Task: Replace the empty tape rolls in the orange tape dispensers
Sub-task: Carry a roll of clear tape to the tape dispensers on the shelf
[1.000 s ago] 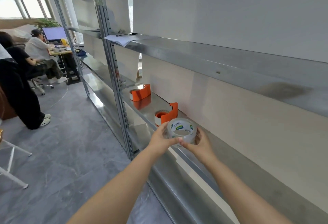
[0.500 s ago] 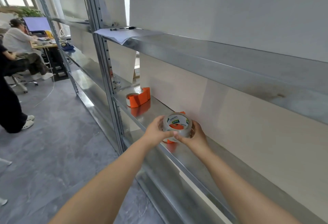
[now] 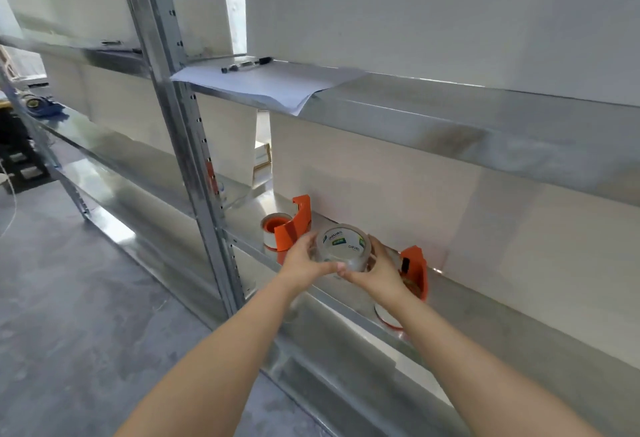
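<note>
Steel shelf, white wall behind. Roll: clear, full, above front edge, between dispensers. Left hand, right hand: fingers curled round roll's sides. Left dispenser: thin white ring on hub. Right dispenser: partly hidden. Judged: roll unfitted; both swaps outstanding.

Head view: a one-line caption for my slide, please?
Left hand and right hand hold a clear tape roll near two orange dispensers.

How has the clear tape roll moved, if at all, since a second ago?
Yes. The clear tape roll has moved left along the shelf, from the near side of the nearer orange dispenser to between it and the farther dispenser.
</note>
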Available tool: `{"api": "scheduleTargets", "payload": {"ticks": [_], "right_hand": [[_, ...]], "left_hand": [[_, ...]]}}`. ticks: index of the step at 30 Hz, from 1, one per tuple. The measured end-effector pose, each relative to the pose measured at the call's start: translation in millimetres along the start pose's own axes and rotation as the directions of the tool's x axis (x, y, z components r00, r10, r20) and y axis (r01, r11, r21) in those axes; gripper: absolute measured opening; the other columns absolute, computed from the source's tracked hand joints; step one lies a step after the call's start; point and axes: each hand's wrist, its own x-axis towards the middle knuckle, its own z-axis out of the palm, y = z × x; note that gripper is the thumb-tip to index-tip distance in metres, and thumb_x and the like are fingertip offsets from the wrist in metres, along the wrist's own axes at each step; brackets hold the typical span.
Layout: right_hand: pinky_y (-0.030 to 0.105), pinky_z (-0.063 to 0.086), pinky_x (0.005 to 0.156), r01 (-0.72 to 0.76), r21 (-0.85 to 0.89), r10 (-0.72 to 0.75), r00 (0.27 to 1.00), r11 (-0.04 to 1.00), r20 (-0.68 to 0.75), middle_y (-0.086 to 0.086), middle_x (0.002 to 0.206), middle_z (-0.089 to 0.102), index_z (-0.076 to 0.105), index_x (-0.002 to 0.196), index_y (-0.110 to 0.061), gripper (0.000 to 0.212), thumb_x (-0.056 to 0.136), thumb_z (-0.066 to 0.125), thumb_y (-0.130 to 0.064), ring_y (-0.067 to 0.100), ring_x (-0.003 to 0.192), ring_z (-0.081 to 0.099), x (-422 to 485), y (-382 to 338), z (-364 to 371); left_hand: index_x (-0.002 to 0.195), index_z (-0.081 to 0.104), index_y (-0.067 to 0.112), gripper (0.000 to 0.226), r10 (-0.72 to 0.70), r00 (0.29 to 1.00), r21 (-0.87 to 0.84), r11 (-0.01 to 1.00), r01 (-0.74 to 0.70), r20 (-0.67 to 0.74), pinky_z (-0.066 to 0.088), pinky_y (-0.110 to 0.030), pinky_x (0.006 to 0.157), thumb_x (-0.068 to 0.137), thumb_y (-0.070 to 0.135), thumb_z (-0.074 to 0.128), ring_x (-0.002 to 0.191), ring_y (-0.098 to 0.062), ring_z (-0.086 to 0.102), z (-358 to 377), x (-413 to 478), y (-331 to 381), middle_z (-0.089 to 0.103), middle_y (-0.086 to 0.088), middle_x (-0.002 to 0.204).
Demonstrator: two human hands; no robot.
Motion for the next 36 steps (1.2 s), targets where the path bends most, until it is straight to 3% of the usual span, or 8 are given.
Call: {"api": "scheduleTargets", "payload": {"ticks": [4, 10, 14, 18, 22, 27, 33, 36], "right_hand": [[0.002, 0.045, 0.068, -0.005, -0.042, 0.000, 0.995, 0.999, -0.104, -0.016, 0.100, 0.059, 0.051, 0.109, -0.026, 0.061, 0.061, 0.083, -0.008, -0.009, 0.089, 0.058, 15.6, -10.8, 30.8], [0.038, 0.046, 0.098, -0.133, -0.127, 0.104, 0.972, 0.983, -0.211, 0.009, 0.126, 0.053, 0.042, 0.126, -0.006, 0.082, 0.058, 0.087, -0.016, 0.023, 0.118, 0.052, 28.7, 2.5, 53.2], [0.019, 0.044, 0.085, -0.250, -0.147, 0.203, 0.939, 0.957, -0.279, -0.002, 0.114, 0.053, 0.042, 0.120, -0.013, 0.079, 0.055, 0.088, -0.018, 0.020, 0.115, 0.053, 38.2, 25.2, 61.7], [0.001, 0.038, 0.067, -0.294, -0.184, 0.227, 0.921, 0.938, -0.316, -0.010, 0.103, 0.053, 0.044, 0.111, -0.022, 0.073, 0.053, 0.088, -0.022, 0.009, 0.099, 0.053, 46.2, 35.5, 66.7], [0.018, 0.042, 0.078, -0.305, -0.191, 0.220, 0.904, 0.933, -0.367, -0.003, 0.104, 0.057, 0.042, 0.104, -0.023, 0.067, 0.053, 0.087, -0.018, 0.014, 0.098, 0.057, 47.1, 44.1, 71.6], [0.016, 0.042, 0.075, -0.325, -0.259, 0.201, 0.889, 0.910, -0.411, -0.002, 0.105, 0.057, 0.048, 0.109, -0.015, 0.069, 0.052, 0.087, -0.018, 0.014, 0.098, 0.058, 49.2, 41.9, 73.7], [0.036, 0.049, 0.095, -0.415, -0.223, 0.285, 0.847, 0.882, -0.448, 0.005, 0.118, 0.058, 0.049, 0.120, -0.009, 0.074, 0.056, 0.085, -0.020, 0.020, 0.111, 0.058, 45.6, 27.4, 110.3], [0.034, 0.046, 0.100, -0.464, -0.242, 0.331, 0.836, 0.852, -0.438, 0.008, 0.129, 0.052, 0.038, 0.130, -0.009, 0.086, 0.059, 0.085, -0.024, 0.020, 0.117, 0.053, 47.9, 14.3, 127.9]], "left_hand": [[0.130, 0.046, 0.010, 0.079, 0.026, 0.994, 0.051, 0.998, -0.031, 0.106, 0.044, -0.030, 0.100, 0.061, 0.015, 0.085, 0.118, -0.019, 0.055, -30.3, 30.0, -7.9, 0.059, -0.005, 0.126], [0.131, 0.042, 0.011, 0.086, 0.022, 0.969, 0.164, 0.984, -0.064, 0.246, 0.045, -0.041, 0.103, 0.059, 0.026, 0.086, 0.118, -0.022, 0.053, -42.7, 60.3, -27.2, 0.056, -0.005, 0.127], [0.133, 0.038, 0.010, 0.092, -0.012, 0.945, 0.212, 0.975, -0.061, 0.326, 0.045, -0.038, 0.101, 0.057, 0.026, 0.087, 0.119, -0.022, 0.051, -43.9, 79.2, -41.0, 0.052, -0.003, 0.129], [0.131, 0.038, 0.011, 0.086, -0.062, 0.935, 0.191, 0.982, -0.005, 0.348, 0.044, -0.025, 0.085, 0.060, 0.018, 0.086, 0.108, -0.015, 0.051, -39.7, 87.5, -50.7, 0.053, -0.002, 0.126], [0.129, 0.039, 0.009, 0.083, -0.070, 0.920, 0.242, 0.970, -0.028, 0.386, 0.046, -0.027, 0.087, 0.060, 0.016, 0.085, 0.105, -0.015, 0.052, -37.4, 96.8, -52.5, 0.055, -0.004, 0.124], [0.126, 0.039, 0.010, 0.082, -0.077, 0.902, 0.249, 0.968, -0.034, 0.425, 0.048, -0.038, 0.098, 0.059, 0.015, 0.085, 0.110, -0.020, 0.054, -35.0, 100.3, -53.5, 0.055, -0.005, 0.122], [0.130, 0.036, 0.009, 0.077, -0.059, 0.838, 0.336, 0.930, -0.151, 0.543, 0.049, -0.030, 0.090, 0.068, 0.022, 0.080, 0.106, -0.017, 0.053, -63.9, 108.0, -63.8, 0.053, -0.007, 0.128], [0.141, 0.026, 0.013, 0.086, -0.013, 0.847, 0.338, 0.920, -0.197, 0.531, 0.047, -0.026, 0.086, 0.072, 0.025, 0.075, 0.118, -0.021, 0.050, -85.7, 113.4, -60.5, 0.042, -0.005, 0.142]]}}
